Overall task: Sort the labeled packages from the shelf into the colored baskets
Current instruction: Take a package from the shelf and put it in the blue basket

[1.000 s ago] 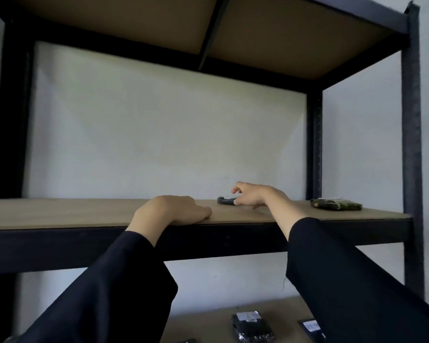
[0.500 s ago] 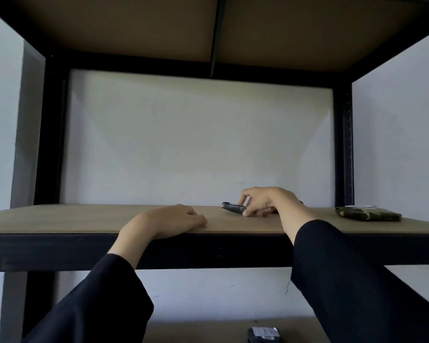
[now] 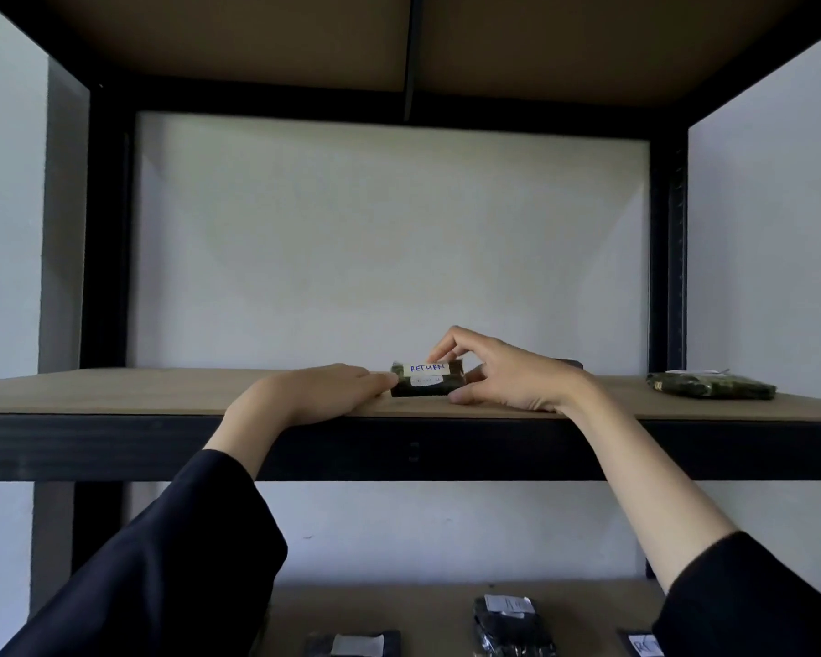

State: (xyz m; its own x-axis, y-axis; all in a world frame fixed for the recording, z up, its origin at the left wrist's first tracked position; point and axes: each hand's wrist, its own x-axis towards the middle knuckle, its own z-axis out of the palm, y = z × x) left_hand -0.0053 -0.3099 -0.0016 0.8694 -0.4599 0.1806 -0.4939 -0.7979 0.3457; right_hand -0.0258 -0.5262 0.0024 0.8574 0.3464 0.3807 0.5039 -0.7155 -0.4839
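Dark package (image 3: 426, 380) labelled RETURN, tilted on the shelf (image 3: 115, 391): my right hand (image 3: 503, 372) pinches it. My left hand (image 3: 314, 391) lies flat, fingertips touching it.

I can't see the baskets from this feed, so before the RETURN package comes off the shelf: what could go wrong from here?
1. The right hand only pinches the tilted RETURN package by its edges; it might slip onto the shelf board.
2. The left hand rests flat, merely touching the package's end, so it offers little backup.
3. The second label below RETURN is unreadable, so the sort could be misjudged.
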